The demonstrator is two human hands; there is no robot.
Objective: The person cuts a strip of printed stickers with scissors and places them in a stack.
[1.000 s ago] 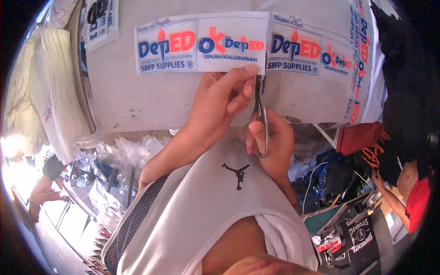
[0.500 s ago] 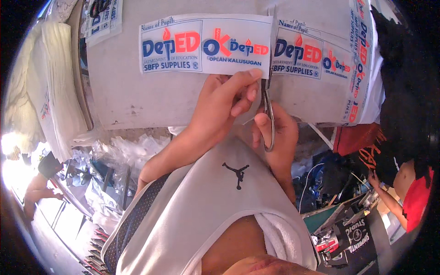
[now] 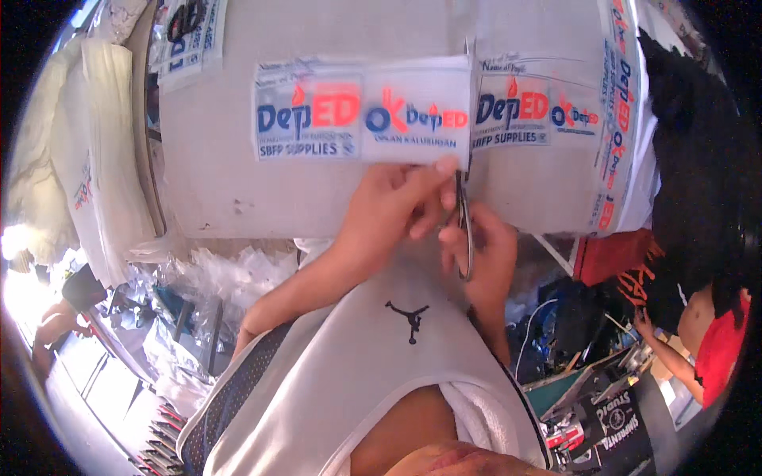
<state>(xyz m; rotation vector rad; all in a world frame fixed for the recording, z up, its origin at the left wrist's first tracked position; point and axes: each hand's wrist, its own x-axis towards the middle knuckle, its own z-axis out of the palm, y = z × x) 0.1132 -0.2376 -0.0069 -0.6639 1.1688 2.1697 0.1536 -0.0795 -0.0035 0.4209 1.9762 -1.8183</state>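
I see the left hand pinching the printed strip, long axis crosswise beyond; the right hand curls round scissors at its right edge.

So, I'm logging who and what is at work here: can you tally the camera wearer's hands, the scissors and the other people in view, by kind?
Hands: 2 (left hand, right hand)
Scissors: 1
Other people: 2 (left person, right person)
Total: 5
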